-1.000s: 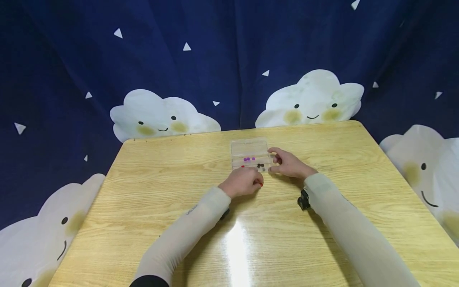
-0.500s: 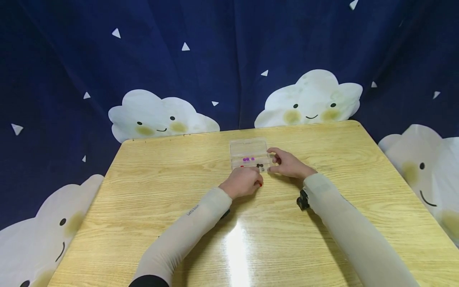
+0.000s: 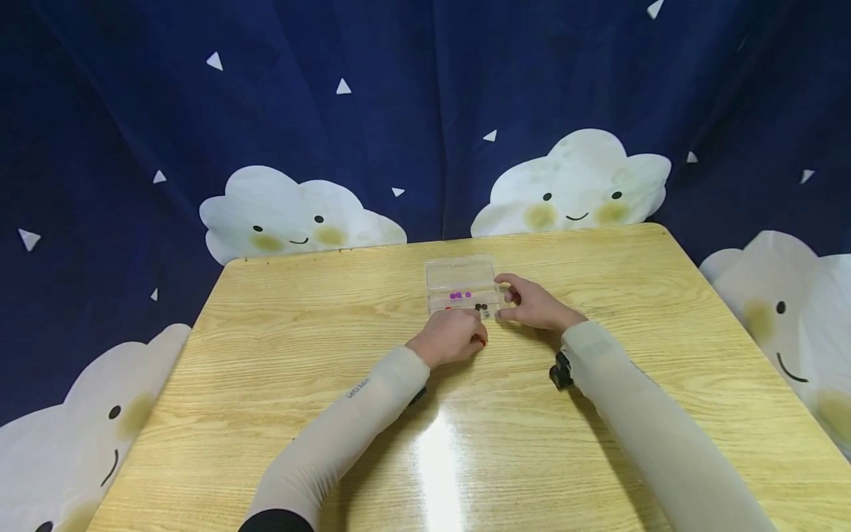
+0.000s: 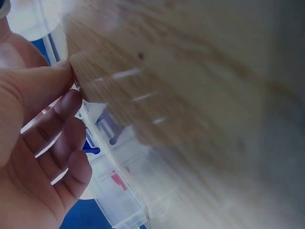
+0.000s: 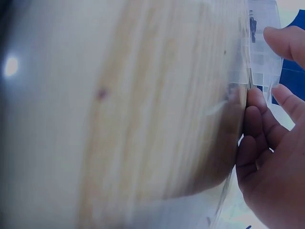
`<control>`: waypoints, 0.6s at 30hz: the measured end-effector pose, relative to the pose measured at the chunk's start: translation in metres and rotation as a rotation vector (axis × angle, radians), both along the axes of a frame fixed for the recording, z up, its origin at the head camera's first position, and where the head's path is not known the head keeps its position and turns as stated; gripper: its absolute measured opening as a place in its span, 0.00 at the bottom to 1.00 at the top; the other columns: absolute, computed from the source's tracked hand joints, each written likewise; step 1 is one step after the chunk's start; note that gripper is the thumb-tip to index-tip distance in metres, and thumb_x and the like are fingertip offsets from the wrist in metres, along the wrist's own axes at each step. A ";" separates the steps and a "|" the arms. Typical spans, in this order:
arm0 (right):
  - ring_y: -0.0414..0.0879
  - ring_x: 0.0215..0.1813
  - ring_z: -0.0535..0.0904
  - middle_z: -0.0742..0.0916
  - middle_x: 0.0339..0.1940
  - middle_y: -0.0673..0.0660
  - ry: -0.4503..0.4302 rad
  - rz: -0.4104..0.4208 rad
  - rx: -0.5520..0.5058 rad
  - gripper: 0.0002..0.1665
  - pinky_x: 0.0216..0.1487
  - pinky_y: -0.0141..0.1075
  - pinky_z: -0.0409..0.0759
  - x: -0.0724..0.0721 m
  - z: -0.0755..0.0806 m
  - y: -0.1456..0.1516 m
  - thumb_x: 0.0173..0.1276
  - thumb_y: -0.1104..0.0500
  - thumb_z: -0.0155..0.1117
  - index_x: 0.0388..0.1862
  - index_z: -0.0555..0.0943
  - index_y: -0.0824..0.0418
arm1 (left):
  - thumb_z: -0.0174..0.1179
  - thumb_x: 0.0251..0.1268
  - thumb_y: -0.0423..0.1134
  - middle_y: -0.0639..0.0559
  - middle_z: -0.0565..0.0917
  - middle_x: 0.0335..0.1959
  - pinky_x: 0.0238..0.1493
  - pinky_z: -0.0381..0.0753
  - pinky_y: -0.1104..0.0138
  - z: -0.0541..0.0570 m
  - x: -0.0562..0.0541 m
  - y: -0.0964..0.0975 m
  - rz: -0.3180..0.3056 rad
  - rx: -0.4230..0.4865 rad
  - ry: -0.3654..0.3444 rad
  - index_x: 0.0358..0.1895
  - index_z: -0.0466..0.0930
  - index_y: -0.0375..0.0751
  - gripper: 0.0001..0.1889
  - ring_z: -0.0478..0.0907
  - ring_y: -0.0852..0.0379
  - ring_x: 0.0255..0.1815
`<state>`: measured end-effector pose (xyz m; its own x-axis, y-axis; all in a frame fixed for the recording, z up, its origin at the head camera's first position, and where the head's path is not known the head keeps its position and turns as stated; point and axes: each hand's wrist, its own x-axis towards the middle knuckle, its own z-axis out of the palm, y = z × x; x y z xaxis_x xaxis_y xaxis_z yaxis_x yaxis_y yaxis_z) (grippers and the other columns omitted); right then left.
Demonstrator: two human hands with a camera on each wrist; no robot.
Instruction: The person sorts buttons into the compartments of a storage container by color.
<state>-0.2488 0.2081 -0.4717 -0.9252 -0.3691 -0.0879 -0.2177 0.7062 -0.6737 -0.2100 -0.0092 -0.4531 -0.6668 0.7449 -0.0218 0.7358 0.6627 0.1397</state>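
A clear plastic compartment box (image 3: 459, 273) lies on the wooden table with its lid folded back. It holds purple pieces (image 3: 468, 295), black pieces (image 3: 481, 307) and a red piece (image 3: 448, 309). My left hand (image 3: 452, 336) is in front of the box, covering part of its near edge. Thumb and forefinger pinch a small red piece (image 3: 484, 342), mostly hidden by the fingers. At the box's right end, my right hand (image 3: 535, 303) grips it with thumb and forefinger at the corners. The right wrist view shows the box (image 5: 267, 52) between that thumb and forefinger.
The wooden table (image 3: 319, 318) extends on all sides of the box. Behind it hangs a dark blue curtain (image 3: 425, 111) printed with smiling clouds. Pale sleeves cover both forearms, and a black wrist camera (image 3: 561, 371) shows under the right one.
The red piece at the left fingertips shows slightly less than before. Both hands and the box otherwise stay in place; the head view shifts a little.
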 end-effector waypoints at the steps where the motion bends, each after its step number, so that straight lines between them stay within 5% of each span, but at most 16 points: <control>1: 0.47 0.38 0.68 0.76 0.39 0.56 -0.002 -0.002 -0.001 0.39 0.43 0.39 0.67 0.000 0.000 0.000 0.61 0.58 0.70 0.70 0.65 0.61 | 0.63 0.67 0.41 0.61 0.84 0.37 0.33 0.82 0.68 0.000 0.000 0.000 0.002 0.000 -0.002 0.39 0.90 0.58 0.07 0.81 0.63 0.39; 11: 0.47 0.37 0.67 0.75 0.39 0.56 -0.004 -0.003 -0.019 0.39 0.42 0.38 0.67 -0.002 -0.003 0.000 0.62 0.59 0.69 0.70 0.65 0.61 | 0.64 0.66 0.41 0.61 0.85 0.40 0.40 0.84 0.66 0.003 0.001 0.003 0.033 0.003 -0.042 0.37 0.89 0.55 0.04 0.82 0.62 0.43; 18: 0.47 0.38 0.67 0.75 0.39 0.55 0.000 -0.001 -0.007 0.40 0.42 0.38 0.67 -0.001 -0.003 0.000 0.61 0.58 0.69 0.71 0.65 0.61 | 0.64 0.65 0.38 0.60 0.86 0.37 0.35 0.82 0.69 0.003 0.000 0.004 0.033 0.014 -0.048 0.34 0.89 0.54 0.06 0.81 0.63 0.39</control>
<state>-0.2499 0.2080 -0.4742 -0.9256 -0.3688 -0.0852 -0.2173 0.7020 -0.6782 -0.2099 -0.0056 -0.4505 -0.6893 0.7231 -0.0440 0.7059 0.6841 0.1835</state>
